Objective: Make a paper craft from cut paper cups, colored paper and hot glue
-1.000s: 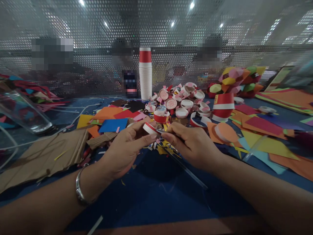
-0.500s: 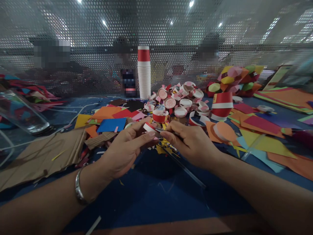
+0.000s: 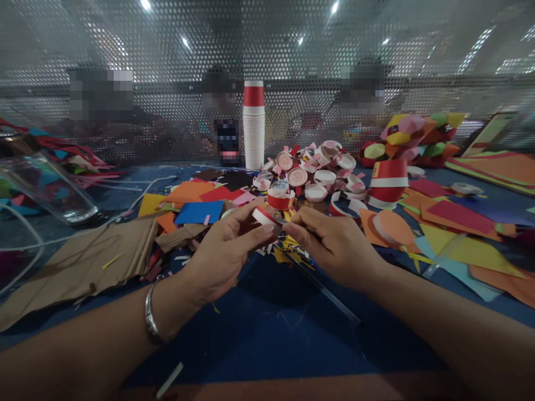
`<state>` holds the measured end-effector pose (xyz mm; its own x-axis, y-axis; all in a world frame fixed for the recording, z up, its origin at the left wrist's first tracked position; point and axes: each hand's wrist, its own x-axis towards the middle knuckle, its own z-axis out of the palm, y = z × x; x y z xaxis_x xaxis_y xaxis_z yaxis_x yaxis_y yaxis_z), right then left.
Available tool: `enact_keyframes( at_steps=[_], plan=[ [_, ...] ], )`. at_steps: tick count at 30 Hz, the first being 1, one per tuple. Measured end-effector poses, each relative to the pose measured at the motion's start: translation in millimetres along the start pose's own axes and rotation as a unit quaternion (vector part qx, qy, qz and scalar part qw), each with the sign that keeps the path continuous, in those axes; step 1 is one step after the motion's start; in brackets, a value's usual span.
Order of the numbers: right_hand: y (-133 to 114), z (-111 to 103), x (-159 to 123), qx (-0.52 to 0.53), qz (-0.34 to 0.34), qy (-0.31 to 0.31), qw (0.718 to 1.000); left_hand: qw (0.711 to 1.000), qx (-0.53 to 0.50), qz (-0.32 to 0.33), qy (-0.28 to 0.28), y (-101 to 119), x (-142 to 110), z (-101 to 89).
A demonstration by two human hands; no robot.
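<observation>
The left hand (image 3: pixel 221 250) clamps a red-and-white piece (image 3: pixel 264 217) between thumb and fingers, tilted, at the fingertips. The right hand (image 3: pixel 334 242) has its thumb and forefinger drawn together at the piece's right end; whether they grip its edge or a small tool is hidden.

Just beyond the fingertips stands a red ring (image 3: pixel 281 201), with the pile of cut cup bases (image 3: pixel 296 177) behind it. The cup stack (image 3: pixel 254 142) rises farther off. Beyond the right hand is a red cup (image 3: pixel 389 181). Paper scraps (image 3: pixel 288 253) lie below the fingertips, and a clear rod (image 3: pixel 334 298) slants under the right hand. Left of the left hand lies cardboard (image 3: pixel 112 259); beyond that hand, blue paper (image 3: pixel 199 213).

For good work here, the left pinch would best be firm yet light, as the thin wall could buckle. Small moves by the right fingers, with the left thumb kept clear of their path, should keep the edge even. Resting both wrists would steady the piece.
</observation>
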<state>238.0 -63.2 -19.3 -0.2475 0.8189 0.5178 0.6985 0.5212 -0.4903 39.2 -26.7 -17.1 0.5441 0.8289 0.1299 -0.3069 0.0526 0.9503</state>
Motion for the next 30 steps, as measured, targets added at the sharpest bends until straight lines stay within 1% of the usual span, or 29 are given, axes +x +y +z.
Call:
enact_keyframes(
  at_steps=[5,11,16,18,24,26,30],
  plan=[
    [-0.7,0.2,-0.3,-0.005,0.005,-0.007,1.000,0.999,0.027,0.020,0.009,-2.5,0.8,1.5],
    [-2.4,-1.4,-1.1,-0.009,0.004,-0.009,1.000,0.998,0.030,0.012,0.045,-4.1,-1.1,2.5],
    [-2.9,0.2,-0.8,-0.019,0.003,-0.006,1.000,0.998,0.035,0.022,0.048,-6.2,-1.8,2.2],
    [-3.3,0.8,-0.4,-0.019,0.003,-0.004,1.000,0.998,0.024,0.019,0.056,-4.9,-1.7,3.2],
    [-3.2,0.1,-0.1,-0.009,-0.006,0.011,1.000,0.996,-0.070,-0.003,0.053,0.8,-0.1,3.9],
    [-2.5,0.1,-0.3,-0.005,0.000,0.009,1.000,0.996,-0.068,-0.004,0.056,0.7,0.5,3.2],
    [-1.8,0.7,-0.6,-0.001,0.005,0.002,1.000,0.998,-0.029,0.002,0.049,-1.6,0.6,3.4]
  ],
)
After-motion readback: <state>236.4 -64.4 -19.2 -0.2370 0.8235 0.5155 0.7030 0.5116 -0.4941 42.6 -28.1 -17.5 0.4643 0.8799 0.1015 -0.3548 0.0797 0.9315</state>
